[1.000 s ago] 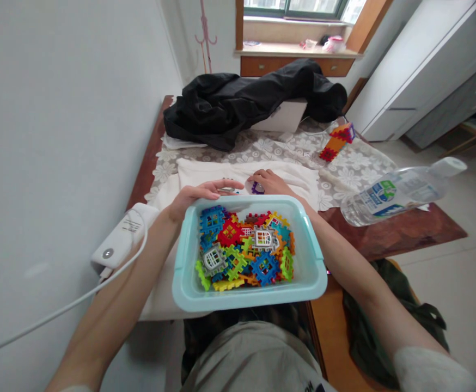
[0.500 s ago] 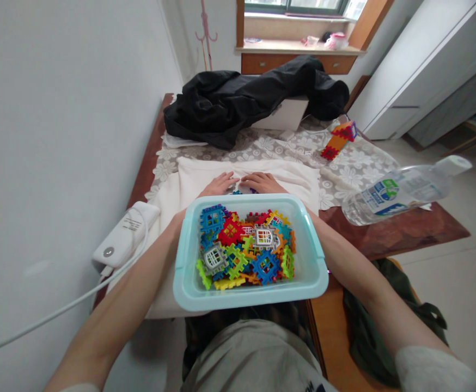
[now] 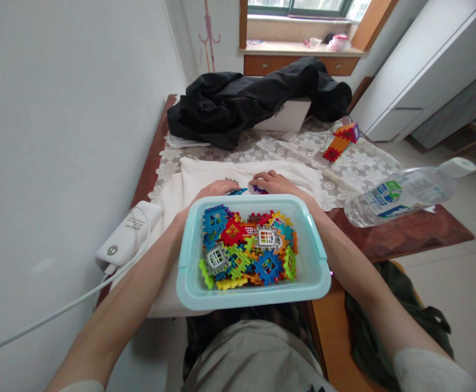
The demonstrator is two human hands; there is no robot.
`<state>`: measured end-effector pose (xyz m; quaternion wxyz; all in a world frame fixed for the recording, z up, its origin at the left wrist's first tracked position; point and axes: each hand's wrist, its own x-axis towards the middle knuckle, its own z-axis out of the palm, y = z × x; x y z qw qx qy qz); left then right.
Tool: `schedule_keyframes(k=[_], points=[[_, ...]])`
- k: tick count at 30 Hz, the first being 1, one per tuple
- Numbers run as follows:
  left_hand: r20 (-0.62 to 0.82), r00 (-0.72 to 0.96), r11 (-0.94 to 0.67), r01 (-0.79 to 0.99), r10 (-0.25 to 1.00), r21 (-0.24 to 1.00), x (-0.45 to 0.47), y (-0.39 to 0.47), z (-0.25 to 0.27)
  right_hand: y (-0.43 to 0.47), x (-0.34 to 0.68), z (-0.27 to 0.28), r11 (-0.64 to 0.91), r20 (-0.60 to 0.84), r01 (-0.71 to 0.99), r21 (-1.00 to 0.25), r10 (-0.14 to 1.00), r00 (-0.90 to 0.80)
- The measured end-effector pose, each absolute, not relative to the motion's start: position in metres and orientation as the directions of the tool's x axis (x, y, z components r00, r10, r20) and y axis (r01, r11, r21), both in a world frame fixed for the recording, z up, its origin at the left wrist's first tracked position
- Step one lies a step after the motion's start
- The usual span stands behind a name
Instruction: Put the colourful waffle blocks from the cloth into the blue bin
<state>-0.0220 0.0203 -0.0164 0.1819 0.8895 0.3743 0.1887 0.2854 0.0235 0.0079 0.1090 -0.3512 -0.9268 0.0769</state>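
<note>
Along the table's (image 3: 409, 239) left edge, beside the wall, a white device (image 3: 130, 233) lies slantwise, a cable running from its near end. Farther right, past the near edge, the left hand (image 3: 218, 188) rests low over a white cloth (image 3: 209, 170), its fingers together and pointing right. A teal piece (image 3: 238, 191) shows at its fingertips, its visible long axis running left to right, the right end tipped slightly toward the far edge; I cannot tell whether the fingers grip it. A notched grey piece (image 3: 232, 180) shows just beyond that hand. The right hand (image 3: 273, 181) is bent over a purple piece (image 3: 258, 190), fingers curled and pointing left; their hold is hidden, as is most of the piece.

Nearer the person, a light-blue basket (image 3: 254, 301) sits between the forearms at the near edge, its long axis left to right. It holds a jumble of notched plastic pieces (image 3: 268, 267) in blue, red, green, yellow, orange and grey. Patterned tablecloth (image 3: 262, 147) stretches from the white cloth to a black cover (image 3: 238, 103) along the far edge. Toward the far right corner lies an orange-red build (image 3: 340, 142), slanting; a clear bottle (image 3: 401, 193) occupies the near right corner, cap toward the right.
</note>
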Motion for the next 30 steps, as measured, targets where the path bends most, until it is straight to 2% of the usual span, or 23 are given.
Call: schedule_keyframes(k=[4,10,14,17,21,30], points=[[0.170,0.482,-0.497,0.711,0.859,0.498,-0.016,0.006,0.000,0.034,0.274,-0.007,0.761,0.219,0.582,-0.287,0.643,-0.734],[0.212,0.389,-0.436,0.689,0.897,0.579,-0.015,0.005,0.000,0.042,0.267,-0.022,0.786,0.302,0.488,-0.381,0.604,-0.738],[0.324,0.433,-0.540,0.677,0.841,0.500,-0.021,0.013,-0.010,0.041,0.272,-0.018,0.768,0.250,0.518,-0.377,0.623,-0.741],[0.258,0.530,-0.587,0.680,0.808,0.439,-0.023,0.019,-0.014,0.040,0.272,-0.017,0.763,0.251,0.530,-0.370,0.631,-0.734],[0.192,0.605,-0.622,0.662,0.773,0.419,-0.023,0.020,-0.011,0.039,0.266,-0.020,0.743,0.267,0.565,-0.359,0.662,-0.701],[0.207,0.514,-0.548,0.703,0.832,0.453,-0.024,0.017,-0.010,0.035,0.264,-0.013,0.744,0.395,0.565,-0.357,0.669,-0.630]])
